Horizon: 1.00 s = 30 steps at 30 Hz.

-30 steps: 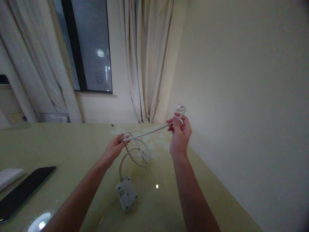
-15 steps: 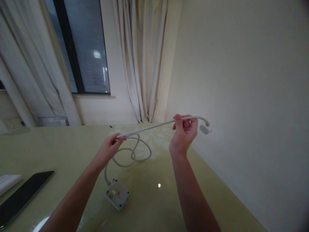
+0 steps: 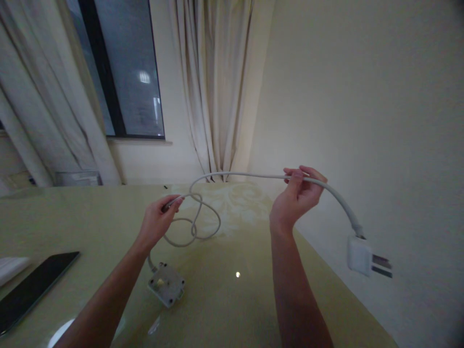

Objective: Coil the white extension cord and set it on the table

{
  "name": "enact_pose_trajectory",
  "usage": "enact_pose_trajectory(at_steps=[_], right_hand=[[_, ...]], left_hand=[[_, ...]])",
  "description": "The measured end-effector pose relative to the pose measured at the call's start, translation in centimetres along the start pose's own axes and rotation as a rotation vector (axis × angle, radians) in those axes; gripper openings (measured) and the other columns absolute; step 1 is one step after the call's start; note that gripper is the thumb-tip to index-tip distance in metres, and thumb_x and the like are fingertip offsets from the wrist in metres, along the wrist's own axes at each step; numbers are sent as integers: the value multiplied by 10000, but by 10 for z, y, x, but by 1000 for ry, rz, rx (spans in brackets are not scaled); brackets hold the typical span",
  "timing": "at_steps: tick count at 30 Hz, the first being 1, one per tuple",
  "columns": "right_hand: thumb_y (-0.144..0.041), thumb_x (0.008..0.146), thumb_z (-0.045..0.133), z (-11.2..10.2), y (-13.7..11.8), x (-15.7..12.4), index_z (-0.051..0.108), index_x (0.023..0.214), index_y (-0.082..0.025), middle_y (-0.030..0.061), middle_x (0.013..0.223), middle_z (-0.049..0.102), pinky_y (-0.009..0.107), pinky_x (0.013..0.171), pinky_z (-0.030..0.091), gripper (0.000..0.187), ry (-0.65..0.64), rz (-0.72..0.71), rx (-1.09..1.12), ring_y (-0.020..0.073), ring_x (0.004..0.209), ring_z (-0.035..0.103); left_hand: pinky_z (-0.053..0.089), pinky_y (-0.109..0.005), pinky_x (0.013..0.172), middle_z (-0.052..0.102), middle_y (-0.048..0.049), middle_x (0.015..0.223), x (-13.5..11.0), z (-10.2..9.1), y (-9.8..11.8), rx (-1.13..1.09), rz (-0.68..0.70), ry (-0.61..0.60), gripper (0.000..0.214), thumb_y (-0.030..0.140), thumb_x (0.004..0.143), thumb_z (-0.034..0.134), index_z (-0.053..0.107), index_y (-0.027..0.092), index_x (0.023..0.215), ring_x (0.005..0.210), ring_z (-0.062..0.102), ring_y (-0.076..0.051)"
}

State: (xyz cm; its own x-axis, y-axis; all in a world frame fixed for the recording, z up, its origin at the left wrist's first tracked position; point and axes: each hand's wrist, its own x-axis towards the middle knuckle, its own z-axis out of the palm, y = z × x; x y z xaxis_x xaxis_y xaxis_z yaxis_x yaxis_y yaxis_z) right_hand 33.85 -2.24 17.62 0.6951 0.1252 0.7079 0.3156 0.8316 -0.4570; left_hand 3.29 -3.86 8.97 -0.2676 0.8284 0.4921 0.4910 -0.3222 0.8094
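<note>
A pale power cord (image 3: 250, 174) runs in an arc between my two hands. My left hand (image 3: 158, 218) pinches it at the left, near its loops. My right hand (image 3: 299, 195) grips it farther along, between thumb and fingers. Past that hand the cord bends down to a white plug (image 3: 359, 256) with dark prongs, hanging in the air by the wall. Loose loops show behind and beside my left hand. The cord's other end joins a pale square box (image 3: 166, 284) with dark spots at its corners, lying on the table below.
A dark flat device (image 3: 38, 290) lies on the table's left side, with a white object (image 3: 12, 268) beside it. The glossy table (image 3: 224, 314) meets a bare wall (image 3: 362, 121) on the right. Curtains (image 3: 217, 87) and a window (image 3: 132, 67) stand behind.
My right hand has moved right with the cord, and the plug now hangs lower and farther right. The stretch between my hands has gone from straight to arched. My left hand shifted slightly left.
</note>
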Motion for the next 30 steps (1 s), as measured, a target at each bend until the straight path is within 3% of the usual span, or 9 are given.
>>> enact_pose_trajectory(at_steps=[6, 10, 13, 15, 17, 20, 23, 27, 30], right_hand=[[-345, 1062, 578, 3, -4, -14, 628, 1011, -209, 26, 907, 723, 302, 755, 555, 153, -390, 16, -8, 164, 839, 730], [-341, 1072, 559, 14, -4, -36, 633, 973, -223, 20, 915, 726, 294, 767, 551, 172, -622, 21, -18, 158, 844, 731], [-362, 1076, 546, 21, 0, -50, 626, 982, -236, 8, 876, 746, 297, 765, 541, 177, -742, 64, -57, 158, 803, 728], [-375, 1082, 526, 23, 3, -55, 612, 1008, -240, 3, 854, 748, 302, 760, 534, 177, -716, 93, -107, 164, 794, 726], [-384, 1093, 488, 23, 6, -53, 583, 1027, -240, -4, 821, 732, 301, 745, 529, 184, -610, 122, -122, 165, 772, 714], [-385, 1090, 479, 18, 9, -44, 537, 1018, -238, -20, 765, 692, 289, 702, 526, 174, -468, 173, -65, 156, 701, 671], [-382, 1076, 503, 13, 12, -33, 521, 1016, -236, -26, 747, 678, 284, 670, 525, 159, -463, 214, -16, 150, 666, 640], [-387, 1071, 510, 8, 18, -25, 525, 1003, -237, -19, 756, 690, 287, 675, 530, 165, -454, 210, -49, 151, 676, 645], [-404, 1067, 512, 7, 23, -25, 544, 1002, -232, -2, 783, 713, 300, 702, 538, 187, -459, 172, -123, 158, 701, 664]], left_hand=[[427, -268, 576, 702, -26, 771, -3, -1, 11, 148, 276, 33, 345, 466, 929, 664, 818, 159, 965, 587, 538, -132], [444, -253, 582, 642, -18, 842, -11, 3, 26, 220, 471, 120, 218, 367, 960, 686, 809, 188, 985, 597, 501, -109], [474, -249, 589, 613, -45, 1009, -15, 4, 35, 207, 542, 208, 174, 353, 947, 721, 788, 195, 973, 606, 499, -89], [498, -261, 610, 604, -73, 1122, -15, 3, 35, 189, 531, 282, 205, 367, 920, 755, 755, 184, 1011, 604, 507, -78], [521, -284, 660, 631, -93, 1176, -12, 0, 30, 197, 472, 299, 291, 396, 907, 765, 728, 183, 1101, 619, 535, -90], [527, -308, 711, 740, -69, 1043, -5, -3, 17, 227, 346, 126, 352, 453, 950, 688, 737, 206, 1196, 668, 612, -150], [531, -325, 738, 797, -63, 930, -1, -4, 9, 212, 282, -4, 382, 512, 972, 624, 778, 213, 1153, 755, 685, -214], [537, -345, 852, 827, -91, 1018, -2, -7, 17, 183, 377, -62, 380, 527, 975, 611, 815, 219, 1065, 919, 731, -255], [512, -299, 750, 818, -58, 932, -7, -11, 28, 144, 400, -138, 326, 483, 985, 617, 816, 227, 1015, 798, 708, -207]])
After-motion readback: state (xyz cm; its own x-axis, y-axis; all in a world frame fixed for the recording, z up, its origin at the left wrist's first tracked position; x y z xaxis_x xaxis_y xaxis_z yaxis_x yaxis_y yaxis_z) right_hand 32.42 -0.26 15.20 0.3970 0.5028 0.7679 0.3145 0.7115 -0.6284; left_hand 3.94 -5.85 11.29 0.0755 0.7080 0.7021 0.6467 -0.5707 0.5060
